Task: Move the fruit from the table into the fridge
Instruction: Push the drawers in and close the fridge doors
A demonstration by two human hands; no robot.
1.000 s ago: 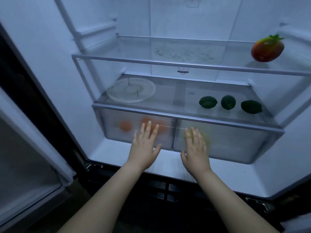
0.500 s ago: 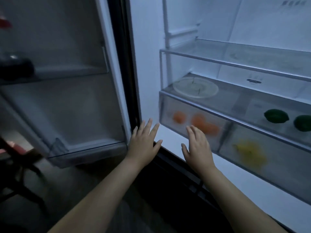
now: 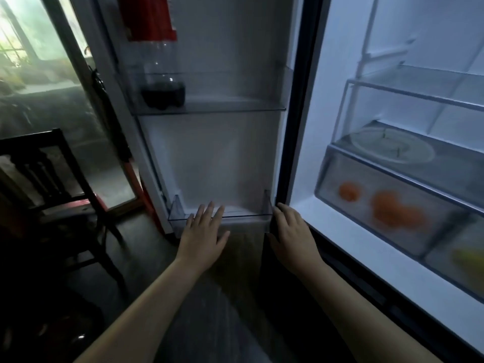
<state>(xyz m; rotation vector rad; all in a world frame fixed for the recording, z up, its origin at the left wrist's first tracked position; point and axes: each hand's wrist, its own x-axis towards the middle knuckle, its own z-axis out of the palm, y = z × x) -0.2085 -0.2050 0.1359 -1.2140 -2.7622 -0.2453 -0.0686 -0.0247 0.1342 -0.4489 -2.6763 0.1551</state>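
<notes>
Both hands are empty with fingers straight: the left hand (image 3: 203,231) is held before the lowest bin (image 3: 246,215) of the open fridge door (image 3: 222,153), the right hand (image 3: 290,231) just beside it at the hinge edge. To the right of the right hand, orange fruit (image 3: 387,210) and yellow fruit (image 3: 468,260) lie in the drawer (image 3: 332,174). This looks like a gap between loads; the next move likely calls for turning to the bench, out of view, for remaining fruit.

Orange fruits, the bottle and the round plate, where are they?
orange fruits (image 3: 392,210): head view, middle of the biggest orange blob
bottle (image 3: 163,94): head view, its dark lower part
round plate (image 3: 391,149): head view, its middle
</notes>
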